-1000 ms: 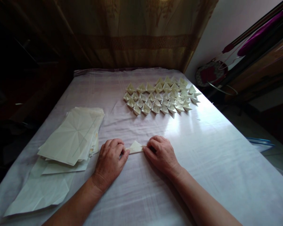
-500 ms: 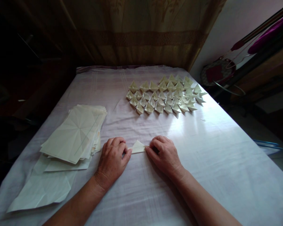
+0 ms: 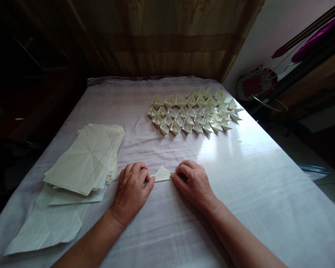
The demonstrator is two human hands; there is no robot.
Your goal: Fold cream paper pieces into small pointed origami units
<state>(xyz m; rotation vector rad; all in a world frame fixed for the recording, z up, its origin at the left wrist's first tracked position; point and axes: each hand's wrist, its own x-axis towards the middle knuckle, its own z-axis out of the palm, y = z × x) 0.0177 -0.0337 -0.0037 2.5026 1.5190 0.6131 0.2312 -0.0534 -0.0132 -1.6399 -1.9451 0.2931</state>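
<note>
Between my hands, low on the cloth-covered table, lies a small folded piece of paper, pale, with a flat lower band and a triangular peak pointing away from me. My left hand pinches its left end, thumb in front and fingers curled behind. At the other end, my right hand grips the paper between thumb and bent fingers. The ends of the paper are hidden under my fingertips. Farther off stand rows of folded paper boats, set close together.
A stack of creased paper sheets lies left of my left hand, with a looser sheet sticking out below. A curtain hangs behind the table. A tiny paper scrap sits right of the boats. The table's right edge drops to the floor.
Both hands keep hold of the folded paper in nearly the same place. The whole view has shifted slightly, so things appear a little farther left.
</note>
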